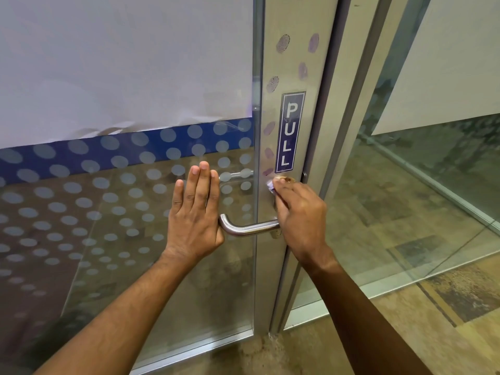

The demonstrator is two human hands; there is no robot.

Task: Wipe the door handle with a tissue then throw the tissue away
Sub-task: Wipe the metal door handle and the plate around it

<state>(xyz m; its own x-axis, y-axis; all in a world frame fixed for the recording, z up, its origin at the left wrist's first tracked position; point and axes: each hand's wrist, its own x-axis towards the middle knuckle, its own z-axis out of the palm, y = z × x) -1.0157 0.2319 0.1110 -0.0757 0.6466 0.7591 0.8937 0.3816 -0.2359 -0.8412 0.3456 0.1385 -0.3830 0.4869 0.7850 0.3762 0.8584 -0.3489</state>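
Brushed steel handle (250, 229), matt aluminium frame (293, 63), glossy glass (162, 280), seemingly crumpled paper tissue (270, 186)

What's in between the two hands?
In the head view, the door handle, a bent silver lever, spans the gap between the left hand, flat on the glass, and the right hand, which pinches the tissue.

right hand (300, 212) hides most of tissue (270, 186).

The left hand (195, 212) was flat and open, fingers together and pointing up, forearm reaching in from below. The right hand (300, 215) was curled knuckles-up, fingertips pinched in a closed grip, arm extended.
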